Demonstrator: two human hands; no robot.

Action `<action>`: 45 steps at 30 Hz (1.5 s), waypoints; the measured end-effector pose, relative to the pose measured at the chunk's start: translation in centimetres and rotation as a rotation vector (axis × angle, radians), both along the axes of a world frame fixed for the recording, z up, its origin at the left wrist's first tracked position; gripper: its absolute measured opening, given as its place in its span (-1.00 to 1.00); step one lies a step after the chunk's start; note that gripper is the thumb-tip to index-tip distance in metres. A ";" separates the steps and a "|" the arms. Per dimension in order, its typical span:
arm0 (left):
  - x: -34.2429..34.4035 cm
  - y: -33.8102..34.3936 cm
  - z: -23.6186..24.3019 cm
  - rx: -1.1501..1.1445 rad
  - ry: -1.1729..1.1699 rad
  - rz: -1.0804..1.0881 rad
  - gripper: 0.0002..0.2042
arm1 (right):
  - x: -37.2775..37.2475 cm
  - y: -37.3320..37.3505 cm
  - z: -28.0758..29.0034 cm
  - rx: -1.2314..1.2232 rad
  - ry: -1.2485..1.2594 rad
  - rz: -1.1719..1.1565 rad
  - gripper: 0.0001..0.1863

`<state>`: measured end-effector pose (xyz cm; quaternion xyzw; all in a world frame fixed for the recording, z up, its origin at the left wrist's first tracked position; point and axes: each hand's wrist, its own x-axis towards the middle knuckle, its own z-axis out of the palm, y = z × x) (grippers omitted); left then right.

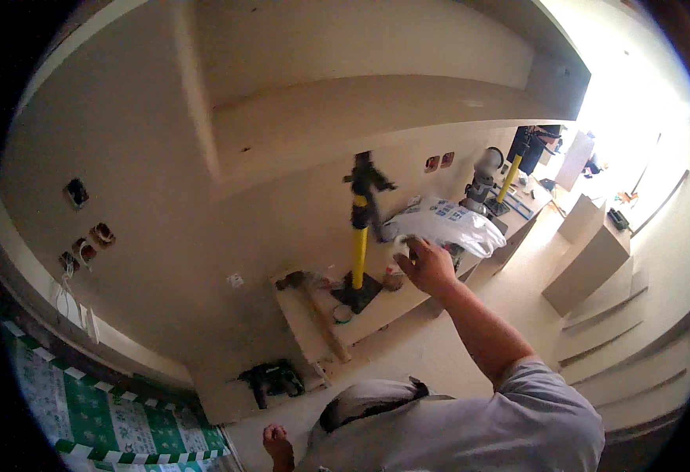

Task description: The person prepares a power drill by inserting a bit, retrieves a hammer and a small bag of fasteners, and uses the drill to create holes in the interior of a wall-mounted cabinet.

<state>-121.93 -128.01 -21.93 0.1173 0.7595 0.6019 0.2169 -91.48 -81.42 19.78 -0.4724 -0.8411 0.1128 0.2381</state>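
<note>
White bag (457, 223): on the desk (378, 318), toward right end
Right hand (430, 266): your grip at bag's left side, can't tell if pinching
Left hand (278, 442): low, near left, can't tell your grip
Yellow pole (359, 256): upright, left of bag

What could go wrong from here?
The right hand is near the yellow prop pole; a knock might shift or topple it. The white plastic bag bulges near the front edge of the worktop, so a careless tug could drag it off.
</note>
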 end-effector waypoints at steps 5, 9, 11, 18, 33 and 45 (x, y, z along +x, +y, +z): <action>8.7 15.6 15.3 0.326 0.188 -0.162 -0.89 | 1.8 8.7 -2.9 0.327 -0.301 0.174 -0.52; 14.5 25.7 26.8 0.177 0.557 -0.583 -0.80 | 2.3 10.8 -4.0 0.077 -0.286 0.248 -0.49; 16.4 29.8 27.8 0.273 0.873 -0.589 -0.57 | 3.0 6.3 -0.5 0.020 -0.200 0.302 -0.47; 24.7 32.7 32.8 0.053 0.634 -0.706 -0.15 | 9.2 -0.2 1.6 -0.167 -0.031 0.502 -0.51; 18.5 19.8 39.7 0.077 0.175 -1.508 -0.04 | 16.2 -7.3 9.4 0.175 0.679 1.277 -0.72; 15.9 5.3 39.2 0.148 0.333 -0.878 -0.12 | 6.6 -25.9 16.9 0.607 1.299 1.187 -0.90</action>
